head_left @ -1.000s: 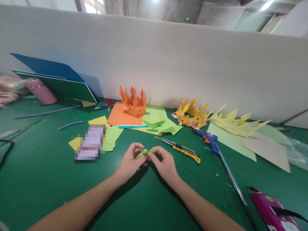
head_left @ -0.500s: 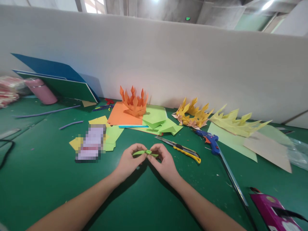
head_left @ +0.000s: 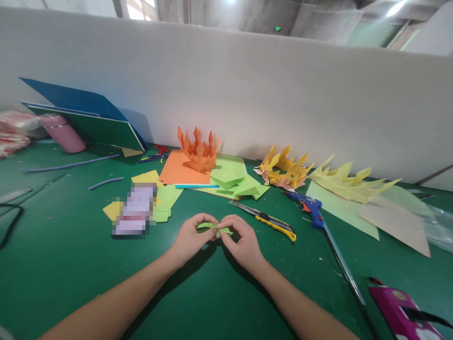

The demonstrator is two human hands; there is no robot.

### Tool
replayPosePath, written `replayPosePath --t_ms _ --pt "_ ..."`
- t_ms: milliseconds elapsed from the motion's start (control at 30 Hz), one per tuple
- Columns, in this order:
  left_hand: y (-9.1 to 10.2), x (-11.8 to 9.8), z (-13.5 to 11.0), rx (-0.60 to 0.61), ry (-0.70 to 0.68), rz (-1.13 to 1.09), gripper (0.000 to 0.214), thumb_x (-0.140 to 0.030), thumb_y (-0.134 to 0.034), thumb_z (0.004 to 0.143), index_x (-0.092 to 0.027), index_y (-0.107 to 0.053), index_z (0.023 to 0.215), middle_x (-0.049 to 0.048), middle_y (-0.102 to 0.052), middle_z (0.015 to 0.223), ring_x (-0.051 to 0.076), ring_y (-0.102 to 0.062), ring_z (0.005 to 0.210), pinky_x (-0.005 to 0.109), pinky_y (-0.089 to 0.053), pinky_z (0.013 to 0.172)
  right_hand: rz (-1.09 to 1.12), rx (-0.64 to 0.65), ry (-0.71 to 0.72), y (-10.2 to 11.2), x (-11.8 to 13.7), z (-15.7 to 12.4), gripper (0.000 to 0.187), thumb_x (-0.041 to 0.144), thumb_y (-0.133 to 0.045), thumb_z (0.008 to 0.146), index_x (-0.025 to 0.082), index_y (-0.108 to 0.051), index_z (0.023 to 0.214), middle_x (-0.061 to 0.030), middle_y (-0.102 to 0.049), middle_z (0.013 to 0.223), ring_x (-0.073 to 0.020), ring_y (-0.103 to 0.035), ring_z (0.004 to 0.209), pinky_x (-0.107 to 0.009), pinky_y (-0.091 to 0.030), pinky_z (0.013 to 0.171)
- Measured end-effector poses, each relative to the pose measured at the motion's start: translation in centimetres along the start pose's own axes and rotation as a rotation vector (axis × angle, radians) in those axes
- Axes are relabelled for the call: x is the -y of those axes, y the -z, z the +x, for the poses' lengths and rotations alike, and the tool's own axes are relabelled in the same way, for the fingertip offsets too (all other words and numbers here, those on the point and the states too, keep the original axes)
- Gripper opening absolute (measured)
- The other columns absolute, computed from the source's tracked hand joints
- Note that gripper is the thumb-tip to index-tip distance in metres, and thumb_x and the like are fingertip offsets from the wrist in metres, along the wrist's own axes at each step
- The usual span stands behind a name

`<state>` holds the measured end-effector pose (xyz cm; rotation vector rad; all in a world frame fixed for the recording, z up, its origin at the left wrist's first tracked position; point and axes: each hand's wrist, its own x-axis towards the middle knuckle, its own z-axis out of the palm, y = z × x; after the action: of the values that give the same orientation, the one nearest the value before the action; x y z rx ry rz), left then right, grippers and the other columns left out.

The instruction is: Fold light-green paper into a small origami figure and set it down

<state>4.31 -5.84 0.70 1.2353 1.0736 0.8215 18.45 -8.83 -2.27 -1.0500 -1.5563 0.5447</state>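
Note:
A small folded piece of light green paper is held a little above the green table. My left hand pinches its left part between thumb and fingers. On the other side my right hand pinches it too, and the fingertips of both hands meet at the paper's middle. The fingers cover much of the folds. Just right of my right hand lies a yellow utility knife with its blade out. Beyond the hands, light green paper sheets are piled on the table.
An orange paper crown stands on orange paper. Yellow and pale-yellow paper crowns lie to the right. A blue glue gun, a magenta box, a blurred phone and a pink bottle surround the work area.
The fingertips have drawn closer together over the green paper, and its raised middle fold is now more covered. Both hands stay in nearly the same place.

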Motion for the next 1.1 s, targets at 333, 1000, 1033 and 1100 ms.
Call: replayPosePath --t_ms 333,1000,1033,1100 --pt "0.5 -0.2 0.0 0.005 0.027 0.075 0.025 -0.023 -0.066 0.058 -0.017 -0.057 0.08 -0.004 -0.06 0.067 0.01 -0.058 0.054 0.021 -0.045 0.053 0.118 0.058 -0.178 0.1 -0.1 0.0 0.006 0.021 -0.052 0.072 0.02 -0.058 0.073 -0.0018 -0.058 0.074 -0.015 -0.055 0.07 -0.026 -0.045 0.064" --pt "-0.1 0.3 0.2 -0.037 0.053 -0.192 0.054 -0.021 -0.077 0.053 -0.019 -0.046 0.098 -0.0045 -0.064 0.069 0.011 -0.061 0.066 0.022 -0.046 0.066 0.524 0.043 -0.611 0.8 0.3 1.0 0.034 0.037 -0.075 0.057 0.019 -0.05 0.07 0.005 -0.051 0.066 -0.0091 -0.045 0.061 -0.022 -0.037 0.06" --pt "-0.2 0.3 0.2 -0.041 0.056 -0.191 0.054 -0.021 -0.077 0.053 -0.018 -0.047 0.097 -0.005 -0.063 0.067 0.01 -0.06 0.064 0.021 -0.046 0.065 0.53 0.037 -0.614 0.8 0.3 1.0 0.035 0.037 -0.076 0.056 0.019 -0.049 0.069 0.0053 -0.051 0.065 -0.009 -0.045 0.06 -0.022 -0.037 0.059" --pt "-0.2 0.3 0.2 -0.054 0.054 -0.187 0.051 -0.021 -0.077 0.052 -0.018 -0.049 0.095 -0.0065 -0.061 0.062 0.009 -0.058 0.06 0.02 -0.044 0.061 0.535 0.021 -0.616 0.6 0.2 1.0 0.037 0.036 -0.077 0.054 0.02 -0.047 0.067 0.0062 -0.05 0.063 -0.0086 -0.043 0.057 -0.022 -0.035 0.057"
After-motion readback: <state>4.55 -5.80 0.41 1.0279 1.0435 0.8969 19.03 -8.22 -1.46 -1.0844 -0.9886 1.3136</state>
